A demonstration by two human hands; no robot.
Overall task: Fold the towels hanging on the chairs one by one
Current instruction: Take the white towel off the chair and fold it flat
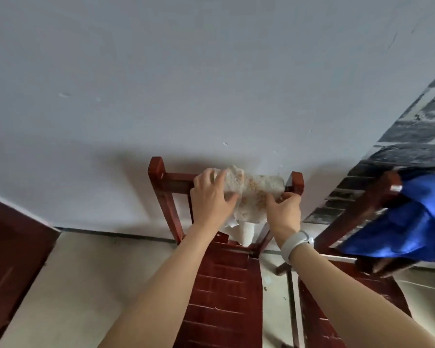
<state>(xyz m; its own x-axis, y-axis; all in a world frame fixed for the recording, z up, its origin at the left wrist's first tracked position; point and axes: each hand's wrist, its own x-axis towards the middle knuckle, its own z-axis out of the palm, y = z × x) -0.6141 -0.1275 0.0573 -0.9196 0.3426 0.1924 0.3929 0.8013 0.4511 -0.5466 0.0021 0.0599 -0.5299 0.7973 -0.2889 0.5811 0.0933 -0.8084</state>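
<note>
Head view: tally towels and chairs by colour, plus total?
White towel with orange-brown speckles, draped over the top rail of the near chair: 1
Bright blue towel, hanging on the right chair: 1
Dark red wooden chairs: 2, the near chair and the right chair
Total: 4
Left hand and right hand both grip the white towel.

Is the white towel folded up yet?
Not yet. The white, orange-speckled towel hangs bunched over the red wooden chair's top rail.
</note>
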